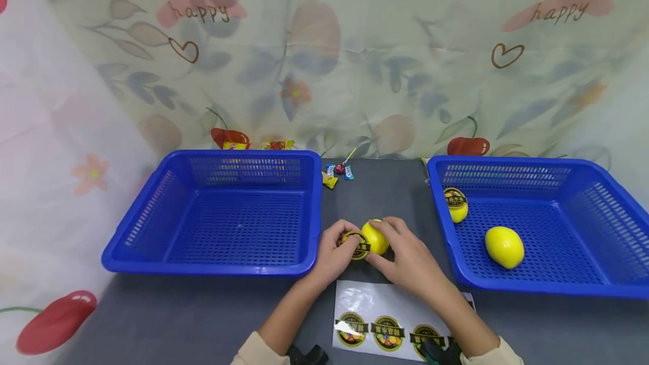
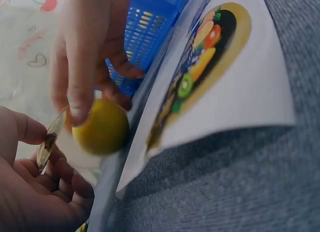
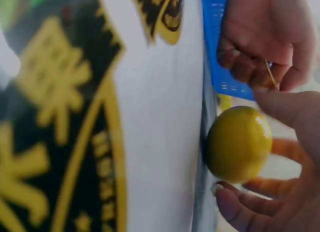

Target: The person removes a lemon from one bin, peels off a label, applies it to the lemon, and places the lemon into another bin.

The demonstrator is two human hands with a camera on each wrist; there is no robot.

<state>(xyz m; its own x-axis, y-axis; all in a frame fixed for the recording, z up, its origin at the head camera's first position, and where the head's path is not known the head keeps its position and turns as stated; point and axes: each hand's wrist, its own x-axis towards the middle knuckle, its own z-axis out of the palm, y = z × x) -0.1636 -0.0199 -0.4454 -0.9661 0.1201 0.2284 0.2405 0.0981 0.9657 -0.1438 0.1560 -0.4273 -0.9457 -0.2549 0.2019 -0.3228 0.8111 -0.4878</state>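
Between finger and thumb, my left hand point(image 1: 332, 255) pinches a round black-and-gold sticker point(image 1: 362, 248). In the left wrist view the sticker point(image 2: 48, 144) is seen nearly edge-on. Just right of it, my right hand point(image 1: 413, 255) holds a yellow lemon point(image 1: 377, 239), fingers on the far side and thumb on the near side in the head view. The lemon point(image 3: 240, 144) shows a plain yellow side in the right wrist view. Below the hands lies a white sheet point(image 1: 365, 297) of round stickers, partly covered by my right forearm.
A blue basket point(image 1: 210, 268) stands on the left. Another blue basket point(image 1: 537, 286) on the right holds a lemon with a sticker point(image 1: 458, 213) and a plain lemon point(image 1: 504, 247). Small wrapped candies point(image 1: 330, 180) and a lollipop point(image 1: 339, 169) lie at the back of the dark table point(image 1: 203, 320).
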